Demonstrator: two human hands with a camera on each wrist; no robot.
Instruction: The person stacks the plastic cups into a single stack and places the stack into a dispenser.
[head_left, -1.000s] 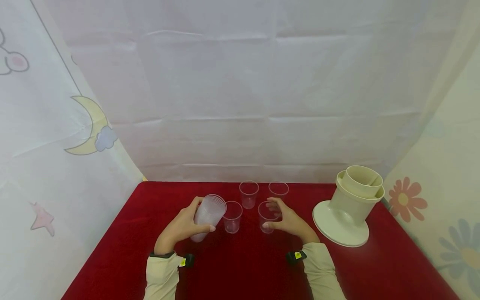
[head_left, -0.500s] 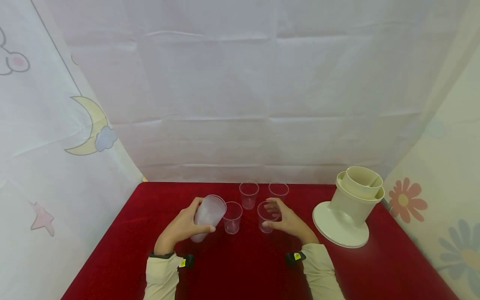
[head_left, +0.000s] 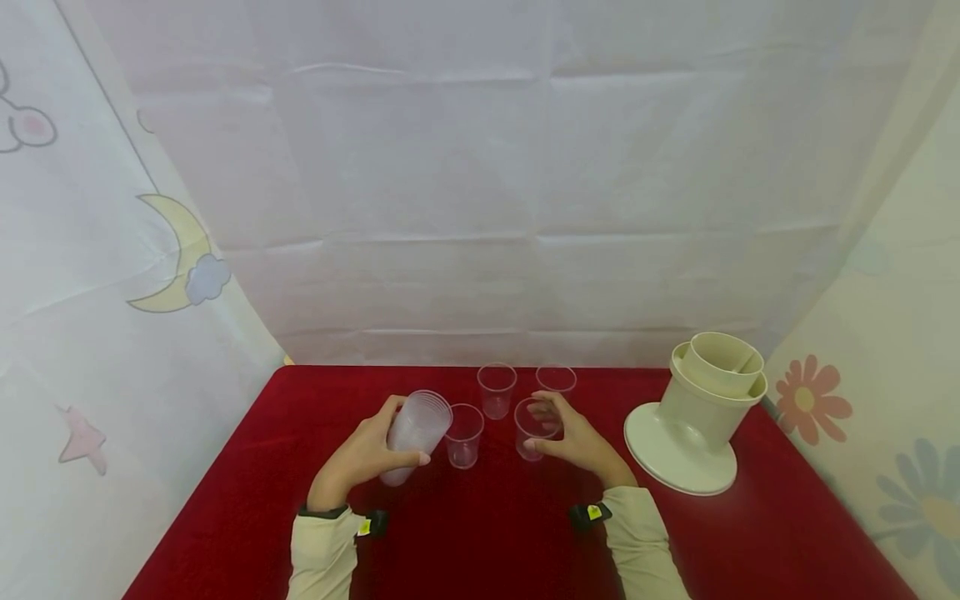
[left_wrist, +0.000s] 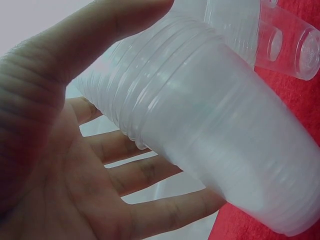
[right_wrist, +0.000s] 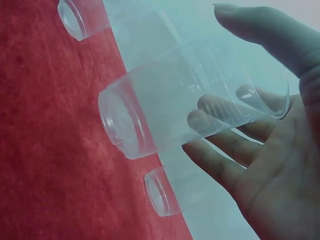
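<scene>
My left hand [head_left: 367,450] grips a tilted stack of nested clear plastic cups [head_left: 418,427], its rims leaning to the upper right. In the left wrist view, the thumb lies over the stack's rims [left_wrist: 165,75] and the spread fingers support it from below. My right hand [head_left: 577,440] holds a single clear plastic cup [right_wrist: 145,110] between thumb and fingers, and several fingertips show through its wall. Another cup [head_left: 463,440] stands upright just right of the stack. Two more, a left one [head_left: 497,396] and a right one [head_left: 557,378], stand behind; the right one is partly hidden by my fingers.
At the right stands a cream plastic piece [head_left: 682,454] with a wide round base and a tilted tube holding a smaller tube. A red cloth [head_left: 480,533] covers the table. White printed sheets [head_left: 480,208] rise behind it and at both sides.
The cup in my right hand has risen slightly along with the hand. My left hand and its stack stay in place, as do the other cups.
</scene>
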